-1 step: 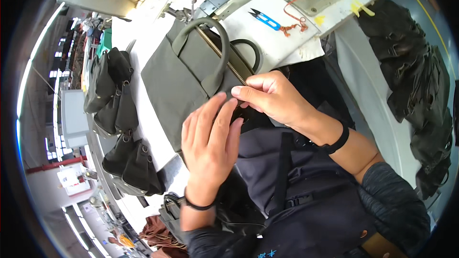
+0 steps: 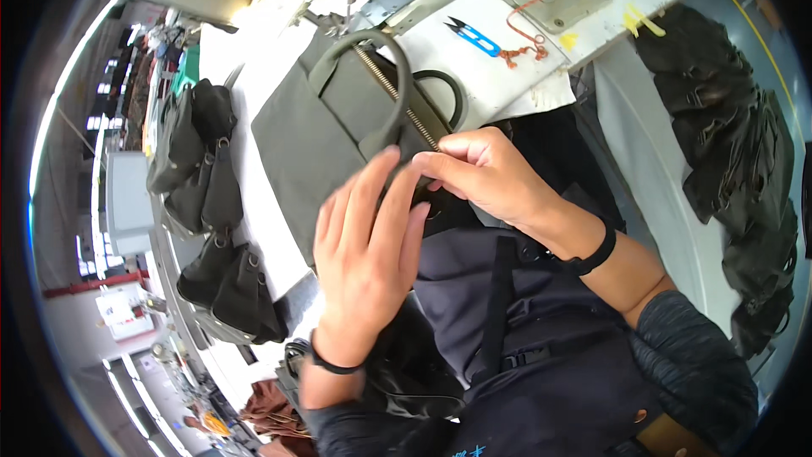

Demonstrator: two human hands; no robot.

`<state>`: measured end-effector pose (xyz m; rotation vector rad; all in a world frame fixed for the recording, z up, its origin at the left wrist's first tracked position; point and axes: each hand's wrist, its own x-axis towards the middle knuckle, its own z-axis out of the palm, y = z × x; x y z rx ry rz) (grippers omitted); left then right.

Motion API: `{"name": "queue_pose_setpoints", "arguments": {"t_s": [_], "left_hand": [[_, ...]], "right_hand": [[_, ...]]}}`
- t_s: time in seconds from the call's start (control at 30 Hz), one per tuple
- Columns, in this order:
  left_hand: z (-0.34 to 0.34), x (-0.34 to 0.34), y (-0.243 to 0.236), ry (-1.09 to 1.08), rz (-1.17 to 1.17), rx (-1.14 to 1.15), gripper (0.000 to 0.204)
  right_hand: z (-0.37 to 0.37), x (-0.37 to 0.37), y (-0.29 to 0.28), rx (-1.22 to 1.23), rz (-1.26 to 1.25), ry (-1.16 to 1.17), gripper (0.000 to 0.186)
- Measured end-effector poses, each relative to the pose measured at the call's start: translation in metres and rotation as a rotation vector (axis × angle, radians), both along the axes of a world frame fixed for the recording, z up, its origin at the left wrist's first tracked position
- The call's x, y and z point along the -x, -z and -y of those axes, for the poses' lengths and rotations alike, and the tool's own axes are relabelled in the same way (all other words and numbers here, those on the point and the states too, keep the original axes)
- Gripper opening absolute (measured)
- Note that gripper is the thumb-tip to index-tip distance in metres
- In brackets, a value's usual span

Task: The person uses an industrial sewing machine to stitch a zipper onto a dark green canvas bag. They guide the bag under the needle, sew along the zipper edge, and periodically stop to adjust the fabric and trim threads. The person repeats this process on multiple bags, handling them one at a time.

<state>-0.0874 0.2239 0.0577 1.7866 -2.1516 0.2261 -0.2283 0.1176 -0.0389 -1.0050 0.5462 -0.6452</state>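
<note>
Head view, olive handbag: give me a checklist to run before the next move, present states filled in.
1. Right hand at the near end of the brass zipper: ok, thumb and curled fingers together there.
2. Object in the right-hand pinch: cannot tell, the fingers hide it.
3. Left hand gripping the olive handbag: not ok, its fingers are extended.
4. Zipper clear of handles: not ok, one handle crosses it in this view.
5. Blue-handled thread snips apart from the bag: ok.
</note>
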Motion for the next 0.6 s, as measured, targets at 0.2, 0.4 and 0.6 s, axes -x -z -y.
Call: {"name": "queue_pose_setpoints", "arguments": {"t_s": [0.2,0.4,0.6], "left_hand": [[0.086,-0.017,-0.012,0.202,0.513,0.081,0.040],[0.038,-0.030,-0.050,-0.081,0.451,0.121,0.043],[-0.007,-0.074,-0.015,-0.336,0.484,0.229,0.018]], "right_hand": [[-0.011,-0.004,-0.009,0.012,0.009,0.100,0.030],[-0.007,-0.002,0.011,0.181,0.009,0.145,0.039],[-0.021,-0.015,-0.002,0.061,0.167,0.143,0.041]]}}
